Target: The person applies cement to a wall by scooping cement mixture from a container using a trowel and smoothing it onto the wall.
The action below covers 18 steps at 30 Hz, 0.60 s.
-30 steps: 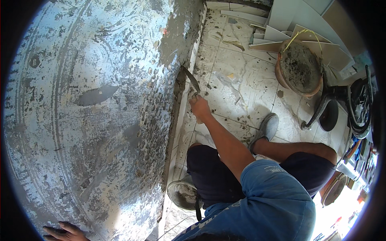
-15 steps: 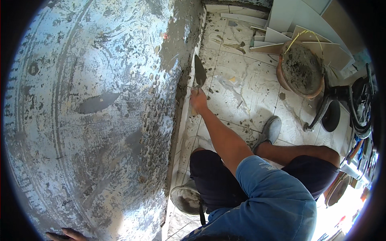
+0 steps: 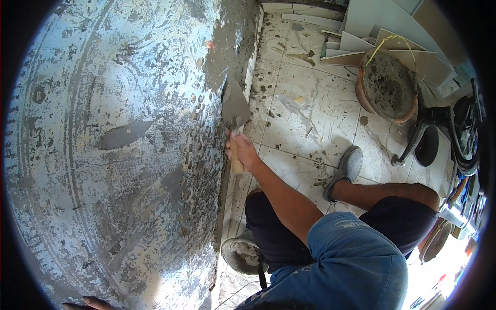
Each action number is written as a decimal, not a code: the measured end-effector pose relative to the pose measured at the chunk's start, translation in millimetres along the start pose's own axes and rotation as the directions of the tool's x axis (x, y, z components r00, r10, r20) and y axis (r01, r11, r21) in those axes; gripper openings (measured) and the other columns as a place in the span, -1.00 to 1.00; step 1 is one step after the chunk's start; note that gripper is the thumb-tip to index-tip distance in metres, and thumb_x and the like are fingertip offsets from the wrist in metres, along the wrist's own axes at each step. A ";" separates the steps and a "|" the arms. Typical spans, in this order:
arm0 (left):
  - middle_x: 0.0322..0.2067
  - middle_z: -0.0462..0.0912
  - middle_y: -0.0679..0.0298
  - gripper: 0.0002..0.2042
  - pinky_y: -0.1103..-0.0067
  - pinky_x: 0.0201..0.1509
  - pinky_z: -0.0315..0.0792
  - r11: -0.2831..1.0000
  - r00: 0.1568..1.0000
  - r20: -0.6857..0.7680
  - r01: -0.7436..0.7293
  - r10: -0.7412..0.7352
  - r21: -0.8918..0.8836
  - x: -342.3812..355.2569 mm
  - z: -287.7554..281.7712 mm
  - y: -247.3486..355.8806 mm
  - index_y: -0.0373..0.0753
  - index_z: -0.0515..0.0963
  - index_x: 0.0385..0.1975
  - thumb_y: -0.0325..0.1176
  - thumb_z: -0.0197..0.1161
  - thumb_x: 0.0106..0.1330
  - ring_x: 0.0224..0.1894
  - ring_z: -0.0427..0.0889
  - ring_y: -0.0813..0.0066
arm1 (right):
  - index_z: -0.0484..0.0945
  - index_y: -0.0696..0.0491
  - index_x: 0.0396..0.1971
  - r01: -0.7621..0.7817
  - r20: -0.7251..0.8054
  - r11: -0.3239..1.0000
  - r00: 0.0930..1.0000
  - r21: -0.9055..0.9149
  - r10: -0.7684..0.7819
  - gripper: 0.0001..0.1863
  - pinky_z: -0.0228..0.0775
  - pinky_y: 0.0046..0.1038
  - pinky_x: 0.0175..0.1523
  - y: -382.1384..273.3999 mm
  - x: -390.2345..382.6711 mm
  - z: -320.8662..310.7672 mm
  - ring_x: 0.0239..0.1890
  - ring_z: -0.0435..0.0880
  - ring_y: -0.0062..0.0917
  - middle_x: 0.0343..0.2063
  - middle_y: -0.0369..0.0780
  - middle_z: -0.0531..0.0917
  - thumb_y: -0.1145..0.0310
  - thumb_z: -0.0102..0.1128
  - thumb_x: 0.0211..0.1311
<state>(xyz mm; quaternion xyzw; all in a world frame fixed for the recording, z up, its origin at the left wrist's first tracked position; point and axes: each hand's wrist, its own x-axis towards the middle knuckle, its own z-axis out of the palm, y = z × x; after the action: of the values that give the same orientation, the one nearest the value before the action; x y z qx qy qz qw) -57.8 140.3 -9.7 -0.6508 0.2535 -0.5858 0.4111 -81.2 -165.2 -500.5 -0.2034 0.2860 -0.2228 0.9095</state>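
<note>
My right hand (image 3: 243, 149) is closed around the wooden handle of a pointed trowel (image 3: 235, 107). The trowel's grey blade lies close to the wall (image 3: 155, 77), low down beside the white skirting strip (image 3: 253, 70). Whether the blade presses on the surface I cannot tell. Wet grey mortar (image 3: 219, 64) covers a patch of wall just beyond the blade. Only the fingers of my left hand (image 3: 92, 304) show, at the lower left edge. They are stretched out against the wall, with nothing visible in them.
A bucket of mortar (image 3: 387, 88) with a yellow handle stands at the right, before leaning tile pieces (image 3: 356, 44). Near my knee sits a smaller mortar bucket (image 3: 242, 256). A black wheeled frame (image 3: 431, 124) is at far right. Mortar crumbs dot the tiled floor (image 3: 330, 98).
My right hand has brought the trowel left and nearer to me, from over the skirting strip to the wall. The blade now turns its broad face into view. My left hand has barely moved.
</note>
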 end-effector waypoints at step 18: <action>0.32 -0.03 -0.09 -0.29 -0.01 0.21 0.06 0.985 0.991 0.012 0.134 -0.134 -0.105 -1.6 -1.6 -0.6 -0.28 0.29 0.20 0.22 -0.18 0.28 0.31 -0.01 -0.22 | 0.36 0.21 -0.27 0.288 -0.122 0.554 0.800 -0.781 -0.588 -0.64 0.34 -0.14 -0.20 7.2 -97.6 4.7 -0.28 0.51 0.09 -0.41 0.16 0.52 0.17 0.07 0.20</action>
<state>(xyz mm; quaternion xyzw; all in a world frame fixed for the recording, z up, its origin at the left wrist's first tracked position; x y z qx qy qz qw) -59.7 141.5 -10.1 -0.6887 0.2389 -0.5963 0.3362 -148.2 -107.3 -458.5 -0.5678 0.4543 -0.3478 0.5918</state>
